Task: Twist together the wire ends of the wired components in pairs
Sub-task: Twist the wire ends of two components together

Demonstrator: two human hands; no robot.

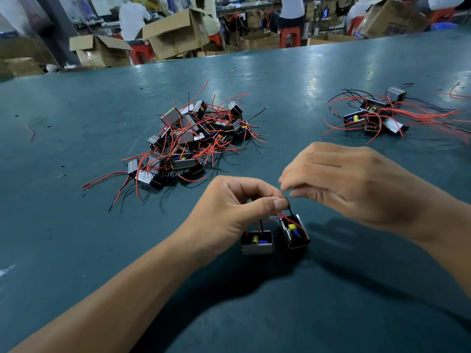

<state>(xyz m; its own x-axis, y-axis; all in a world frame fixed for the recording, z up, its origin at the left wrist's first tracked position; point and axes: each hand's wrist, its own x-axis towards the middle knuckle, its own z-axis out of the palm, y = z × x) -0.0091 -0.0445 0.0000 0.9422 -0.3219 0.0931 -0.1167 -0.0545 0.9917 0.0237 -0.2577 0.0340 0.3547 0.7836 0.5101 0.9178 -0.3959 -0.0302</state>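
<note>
Pinching black wire ends [287,203], left hand [237,207] and right hand [351,184] apparently meet fingertip-to-fingertip.

- The scene is lit evenly and fairly brightly from overhead.
- Pale glare patches are seen on the table [313,80] towards its far right.
- Soft, dark shadows are cast beneath the forearms and hands.
- The far table edge is bowed by wide-angle distortion.
- The background is rendered soft and blurred; the foreground is held sharp.
</note>
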